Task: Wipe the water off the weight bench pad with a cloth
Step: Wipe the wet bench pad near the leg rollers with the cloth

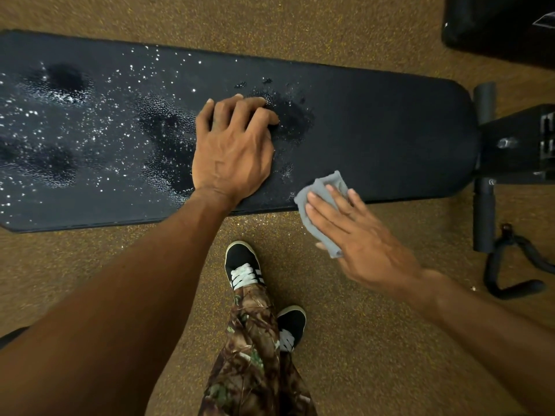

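Observation:
A long black weight bench pad (375, 121) lies across the view. Water droplets and wet patches (90, 124) cover its left and middle parts. My left hand (231, 145) rests palm down on the middle of the pad, fingers slightly bent, with nothing in it. My right hand (357, 232) presses a folded grey cloth (322, 199) with straight fingers at the pad's near edge, right of the left hand. Part of the cloth hangs over the edge, below my palm.
The bench's black frame and foam rollers (485, 163) stick out at the right end. A black curved handle attachment (510, 265) lies on the brown speckled floor at the right. Another black pad (498, 25) sits at the top right. My feet (243, 265) stand near the bench.

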